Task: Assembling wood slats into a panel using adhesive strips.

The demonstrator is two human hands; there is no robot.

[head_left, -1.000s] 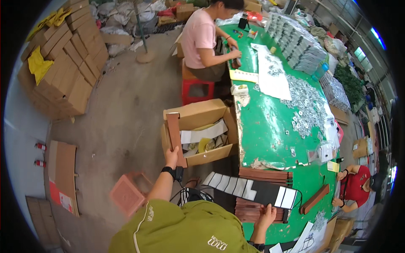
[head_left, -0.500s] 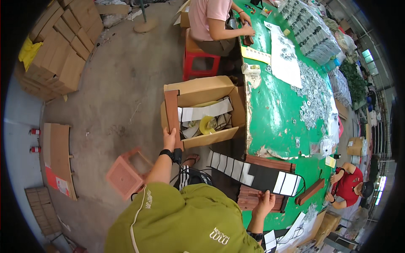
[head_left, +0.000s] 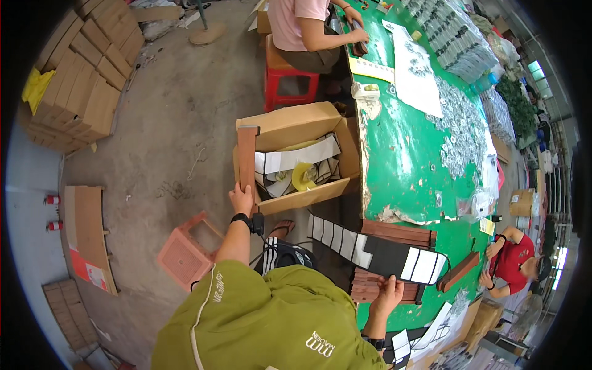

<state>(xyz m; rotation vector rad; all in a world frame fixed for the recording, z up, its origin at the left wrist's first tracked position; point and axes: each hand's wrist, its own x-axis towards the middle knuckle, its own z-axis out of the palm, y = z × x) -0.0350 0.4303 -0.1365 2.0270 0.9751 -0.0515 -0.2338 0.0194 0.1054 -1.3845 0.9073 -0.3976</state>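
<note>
My left hand (head_left: 242, 198) is closed around the lower end of a reddish-brown bar (head_left: 246, 154), which stands along the left rim of an open cardboard box (head_left: 296, 199). Between the thumb and fingers of my right hand (head_left: 388, 295) is the lower edge of a long black strip with white sticker panels (head_left: 383, 256). That strip stretches leftward past the table edge, over several reddish-brown bars (head_left: 398, 231) lying side by side on the green table (head_left: 394, 191). Inside the box are white and black strip pieces (head_left: 302, 155) and a yellow roll (head_left: 303, 177).
A pink plastic stool (head_left: 187, 253) stands on the floor at left. A person in pink (head_left: 305, 31) sits on a red stool (head_left: 287, 80) at the table; another in red (head_left: 515, 262) is at the far right. Metal washer-like rings (head_left: 459, 135) cover part of the table.
The bar in my left hand has shifted slightly left and up, with its lower end swung left. My right hand keeps its hold on the strip, nearly in place. The whole view has shifted a little.
</note>
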